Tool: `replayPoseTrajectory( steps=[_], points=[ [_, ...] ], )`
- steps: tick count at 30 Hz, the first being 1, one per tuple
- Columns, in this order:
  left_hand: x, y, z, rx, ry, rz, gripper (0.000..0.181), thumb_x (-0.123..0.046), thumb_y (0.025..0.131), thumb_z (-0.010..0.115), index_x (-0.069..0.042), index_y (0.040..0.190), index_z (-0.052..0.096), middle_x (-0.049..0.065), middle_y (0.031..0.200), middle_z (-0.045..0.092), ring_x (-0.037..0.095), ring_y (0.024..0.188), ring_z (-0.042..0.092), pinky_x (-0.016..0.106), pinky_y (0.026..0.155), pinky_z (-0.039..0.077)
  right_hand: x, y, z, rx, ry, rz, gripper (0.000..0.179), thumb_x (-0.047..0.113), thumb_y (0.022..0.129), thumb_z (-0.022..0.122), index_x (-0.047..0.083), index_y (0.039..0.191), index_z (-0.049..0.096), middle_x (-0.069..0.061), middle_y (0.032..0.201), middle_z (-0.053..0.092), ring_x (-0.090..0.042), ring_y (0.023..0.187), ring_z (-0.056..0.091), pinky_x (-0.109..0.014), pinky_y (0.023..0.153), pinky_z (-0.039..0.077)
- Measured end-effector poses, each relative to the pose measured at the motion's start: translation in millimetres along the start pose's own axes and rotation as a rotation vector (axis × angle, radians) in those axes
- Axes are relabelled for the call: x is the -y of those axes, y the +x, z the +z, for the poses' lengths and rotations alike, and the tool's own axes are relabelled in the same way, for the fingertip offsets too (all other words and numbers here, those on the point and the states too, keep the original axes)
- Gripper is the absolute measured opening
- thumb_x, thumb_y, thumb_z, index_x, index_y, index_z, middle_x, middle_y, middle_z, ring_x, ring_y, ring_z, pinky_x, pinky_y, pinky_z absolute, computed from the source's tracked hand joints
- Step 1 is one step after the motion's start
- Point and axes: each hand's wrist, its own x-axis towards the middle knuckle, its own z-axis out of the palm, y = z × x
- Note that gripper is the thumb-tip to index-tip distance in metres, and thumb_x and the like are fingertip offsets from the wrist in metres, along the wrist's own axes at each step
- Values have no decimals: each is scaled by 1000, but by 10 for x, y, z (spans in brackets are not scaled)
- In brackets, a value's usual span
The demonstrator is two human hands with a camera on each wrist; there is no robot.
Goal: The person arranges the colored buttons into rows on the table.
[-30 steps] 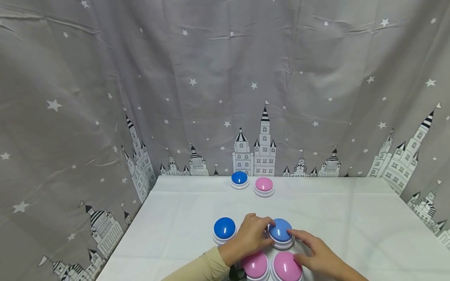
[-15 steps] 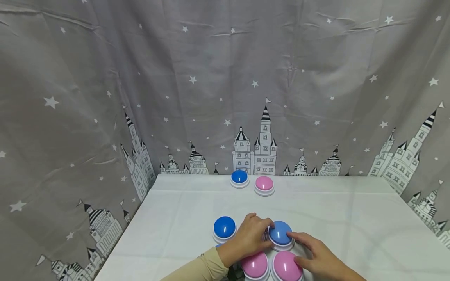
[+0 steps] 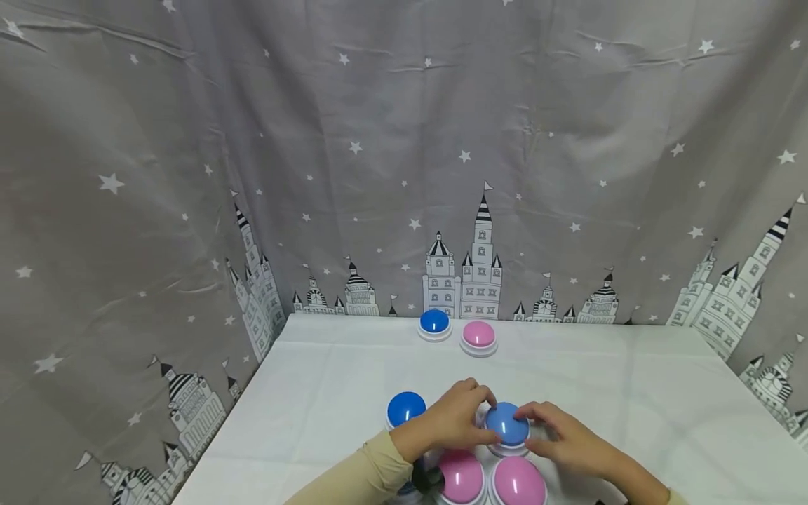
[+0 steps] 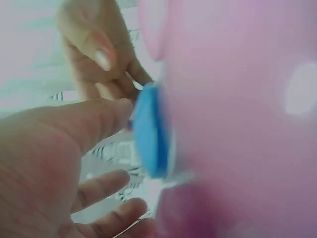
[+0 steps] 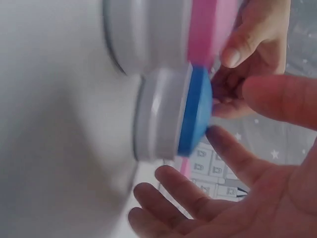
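Note:
A light blue domed push button [image 3: 507,422] with a white base stands on the white table between both hands. My left hand [image 3: 449,419] is at its left side, thumb and index fingertip close to the dome, other fingers spread in the left wrist view. From the right, my right hand [image 3: 571,443] reaches the dome with its index fingertip; its other fingers are extended and apart in the right wrist view. Just in front are two pink buttons [image 3: 461,477], side by side. A darker blue button [image 3: 406,408] stands left of my left hand, partly covered by the forearm.
At the table's back edge stand another blue button [image 3: 434,323] and a pink button [image 3: 479,336]. A further blue button is mostly hidden under my left wrist. The white-covered table [image 3: 631,379] ends at a grey curtain [image 3: 404,140] printed with stars and castles.
My right hand has lifted slightly and its thumb has come up from beside the pink button towards the light blue dome. The left fingers have shifted a little. The light blue button stays in place.

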Motion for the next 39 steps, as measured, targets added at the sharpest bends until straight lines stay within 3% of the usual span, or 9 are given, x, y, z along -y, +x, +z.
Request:
replayPoseTrajectory(
  steps=[5,13,18,23,27,31,34,39],
  points=[
    [86,205,-138,-44,-79,-107,43,-43,78,68,-17,110,58,-1,101,57,6,86,50,22,74,44,-91,246,-130,-4,15,60,36,25,87,61,10,119,53,-10,120,54,-39,112,46,-59,90,35],
    [385,690,-107,-188,-145,-234,50,-32,78,69,-6,118,54,12,109,61,19,96,57,30,80,47,-443,728,-257,-129,66,149,45,13,86,61,1,126,46,-25,124,49,-42,114,46,-54,95,35],
    [567,869,-76,-239,-183,-314,58,-24,74,71,0,121,49,16,112,59,24,102,57,33,88,44,-611,1111,-250,-154,124,156,54,12,84,63,1,132,40,-31,128,42,-46,116,43,-54,95,35],
    [694,965,-37,-251,-243,-350,64,-16,72,73,4,126,45,19,119,56,26,109,53,34,94,40,-710,1394,-186,-138,137,160,65,14,80,66,3,136,36,-25,136,38,-45,123,35,-55,100,27],
    [756,998,5,-258,-279,-310,63,-9,71,73,3,126,45,19,118,56,26,108,54,34,93,42,-741,1466,-130,-158,132,176,69,11,77,67,2,137,35,-23,140,35,-43,127,31,-52,103,22],
    [803,992,6,-324,-306,-289,56,-3,69,75,1,119,52,17,106,61,24,96,59,30,82,47,-746,1487,-88,-173,157,151,70,9,77,68,0,137,34,-25,138,37,-41,124,36,-49,103,26],
    [833,971,-6,-371,-319,-322,53,-1,65,78,-2,113,56,13,94,63,17,81,59,25,70,47,-717,1491,-71,-165,217,111,69,7,77,68,-5,136,33,-28,134,39,-41,117,44,-50,100,31],
    [814,914,-37,-371,-323,-334,52,-7,62,82,-5,109,58,10,85,62,10,69,53,22,61,44,-638,1417,-90,-127,242,113,66,10,79,67,-6,135,36,-27,131,44,-38,111,50,-50,96,35]
  ],
)
